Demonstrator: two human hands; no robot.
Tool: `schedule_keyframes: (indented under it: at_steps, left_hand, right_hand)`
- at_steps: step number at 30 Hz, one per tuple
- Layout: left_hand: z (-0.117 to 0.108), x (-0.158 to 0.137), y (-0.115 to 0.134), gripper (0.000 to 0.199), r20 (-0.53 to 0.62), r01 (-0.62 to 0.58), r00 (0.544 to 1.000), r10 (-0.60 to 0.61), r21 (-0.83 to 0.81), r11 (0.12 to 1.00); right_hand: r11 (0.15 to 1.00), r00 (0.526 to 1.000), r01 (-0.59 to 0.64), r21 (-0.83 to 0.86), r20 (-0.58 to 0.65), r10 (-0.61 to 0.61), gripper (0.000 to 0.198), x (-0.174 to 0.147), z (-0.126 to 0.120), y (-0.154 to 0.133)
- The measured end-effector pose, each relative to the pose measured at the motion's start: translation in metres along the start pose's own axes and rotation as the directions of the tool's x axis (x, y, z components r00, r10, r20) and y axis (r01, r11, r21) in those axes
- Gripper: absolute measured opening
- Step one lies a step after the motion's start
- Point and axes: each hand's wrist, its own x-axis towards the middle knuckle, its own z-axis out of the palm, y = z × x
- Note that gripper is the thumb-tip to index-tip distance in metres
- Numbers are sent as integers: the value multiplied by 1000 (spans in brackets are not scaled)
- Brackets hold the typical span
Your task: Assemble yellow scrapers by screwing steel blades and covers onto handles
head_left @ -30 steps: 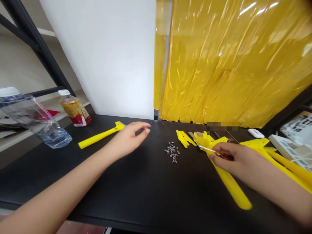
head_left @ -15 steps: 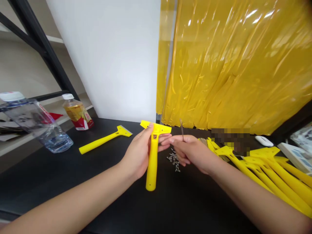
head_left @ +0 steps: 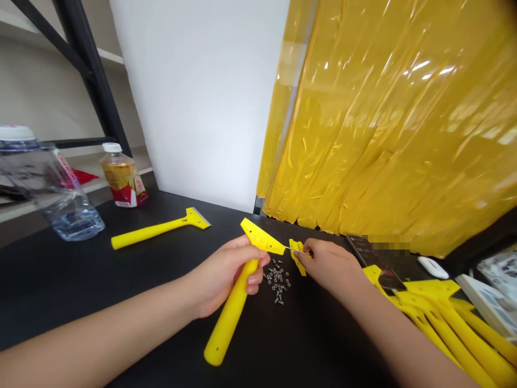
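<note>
My left hand [head_left: 226,269] is wrapped round the neck of a yellow scraper [head_left: 231,318], its wide head tilted up to the right and its handle toward me. My right hand [head_left: 333,267] pinches a thin metal blade [head_left: 292,249], seen nearly edge-on. The blade's tip meets the right end of the scraper head or lies just beside it; I cannot tell which. Small yellow plates [head_left: 299,265] lie beside my right fingertips, partly hidden. Loose screws and nuts [head_left: 278,280] are scattered on the black table [head_left: 161,302] between my hands.
Another yellow scraper with a blade [head_left: 149,233] lies at left. Behind it stand a clear water bottle [head_left: 75,215] and a drink bottle [head_left: 123,178]. Several yellow scraper handles [head_left: 456,307], a phone [head_left: 357,250] and a white case [head_left: 433,267] are at right. A yellow plastic curtain [head_left: 383,118] hangs behind.
My left hand has turned the scraper so its head slants down to the right. My right hand has brought the blade from upright to flat, level with the head's end.
</note>
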Motion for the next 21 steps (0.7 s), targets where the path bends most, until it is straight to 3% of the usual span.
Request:
schedule_keyframes:
  at_steps: [10, 21]
  left_hand:
    - [-1, 7, -9, 8, 13, -59, 998, 59, 41, 997]
    - [-8, 6, -14, 8, 51, -13, 999, 6, 126, 992]
  right_hand:
    - [996, 999, 20, -90, 38, -16, 36, 0, 0, -2]
    - [997, 997, -31, -67, 71, 36, 40, 3, -9, 7]
